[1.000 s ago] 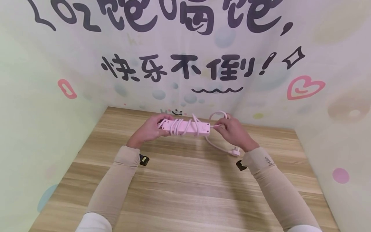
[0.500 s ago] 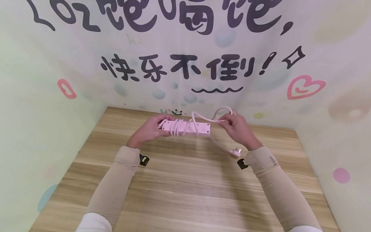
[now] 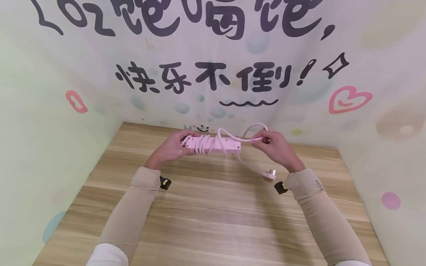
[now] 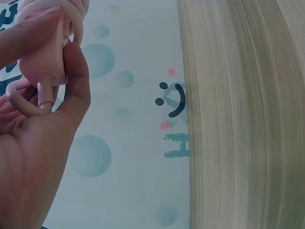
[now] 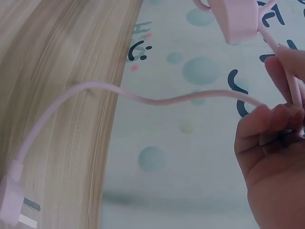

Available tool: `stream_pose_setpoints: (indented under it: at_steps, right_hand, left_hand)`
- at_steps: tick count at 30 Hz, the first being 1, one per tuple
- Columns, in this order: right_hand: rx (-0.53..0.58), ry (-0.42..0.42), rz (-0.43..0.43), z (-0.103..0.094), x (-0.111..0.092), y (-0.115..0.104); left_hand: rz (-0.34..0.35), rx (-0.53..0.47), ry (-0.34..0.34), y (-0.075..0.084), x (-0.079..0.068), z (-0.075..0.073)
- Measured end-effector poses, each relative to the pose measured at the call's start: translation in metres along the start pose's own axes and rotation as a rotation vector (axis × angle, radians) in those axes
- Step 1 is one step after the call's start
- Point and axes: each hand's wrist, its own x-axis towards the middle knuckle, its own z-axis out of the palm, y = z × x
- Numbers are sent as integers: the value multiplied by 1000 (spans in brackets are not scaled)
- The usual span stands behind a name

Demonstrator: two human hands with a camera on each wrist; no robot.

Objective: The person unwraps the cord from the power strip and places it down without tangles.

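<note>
the pink power strip (image 3: 217,147) is hovering above the wood-grain worktop (image 3: 213,214), its cord (image 3: 244,140) winding around it. the left hand (image 3: 172,147) is gripping the power strip's left end, thumb and fingers closing on opposite sides. the right hand (image 3: 275,148) is pinching the cord between thumb and fingertips, just beyond the power strip's right end. the plug (image 3: 269,176) is dangling below and to the right of the power strip; whether it is touching the worktop, i cannot tell.

the weakest spot is probably the last turn, around the power strip's right half: it is slanting and bulging above the top edge, while the turns nearer the left end are sitting close together. if the right hand were easing its pinch, that slack could be sliding off the bare right end.

the free tail is looping up beside the right hand and crossing the pinched stretch, so a tangle could be forming there. a swinging plug could be catching on the black wrist mount (image 3: 281,187), farther to the power strip's lower right. too hard a pull could be twisting the power strip in its one-ended grip, or straining the cord sleeve (image 4: 45,90) at its left end, where the cord is bending tightly back.
</note>
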Motion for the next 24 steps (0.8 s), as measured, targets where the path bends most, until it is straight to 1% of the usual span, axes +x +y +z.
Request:
stream_pose_setpoints:
  at_steps: [6, 13, 20, 24]
  right_hand:
    - [28, -25, 41, -3, -4, -2]
    - [65, -41, 51, -9, -10, -5]
    - [91, -67, 27, -12, -13, -3]
    - [105, -77, 50, -12, -14, -5]
  left_hand:
    - [-7, -8, 6, 2, -1, 0]
    - [-21, -31, 22, 2, -2, -1]
    - [-32, -62, 61, -2, -2, -1]
    - [-35, -75, 90, -4, -3, -3]
